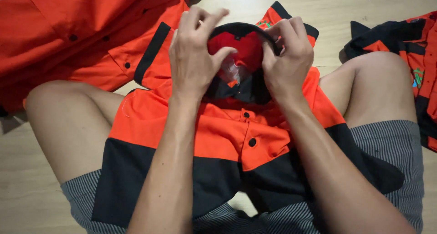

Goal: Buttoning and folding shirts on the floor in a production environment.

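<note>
The left hand's [193,56] fingers [200,16] are bent and bunched over the top of the collar [241,29], and its thumb presses in against the red lining, so the hand is pinching the collar's left edge. The right hand's [287,56] fingers [291,27] curl over the collar's right edge, the thumb tucked inside, gripping the black rim. A small clear plastic piece [233,72] sits in the collar opening between the two thumbs. Both wrists are raised, and the forearms run in from the near edge, almost parallel, over the shirt [218,134].

That shirt, orange with black panels, lies spread across the lap, collar at the far end, between two bare knees. On its front, two black buttons [251,142] show. A second orange shirt [68,29] lies on the floor [22,188] at far left, and a third garment [409,47], black and orange, lies at the right. The striped shorts [391,152] show at the near edge
</note>
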